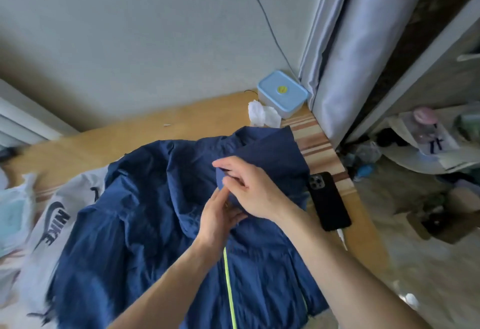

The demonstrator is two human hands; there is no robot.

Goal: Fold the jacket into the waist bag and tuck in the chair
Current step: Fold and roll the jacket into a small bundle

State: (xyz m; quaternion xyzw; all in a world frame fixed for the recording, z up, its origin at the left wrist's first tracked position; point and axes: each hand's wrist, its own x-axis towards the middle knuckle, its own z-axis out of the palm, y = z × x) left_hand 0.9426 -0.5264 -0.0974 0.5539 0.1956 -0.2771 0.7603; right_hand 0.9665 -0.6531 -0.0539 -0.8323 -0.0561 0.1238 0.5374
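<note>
Jacket collar is pinched by both grips, left hand and right hand; tugging could knock the phone off the table's right edge.

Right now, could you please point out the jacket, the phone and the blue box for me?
jacket [155, 211]: head view, on its crumpled navy body.
phone [328, 202]: head view, on the middle of its black back.
blue box [281, 92]: head view, on its lid.

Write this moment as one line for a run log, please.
stage: folding begun | navy blue fabric jacket: spread on wooden table | left hand, right hand: both pinching jacket near collar | black phone: beside jacket
</note>
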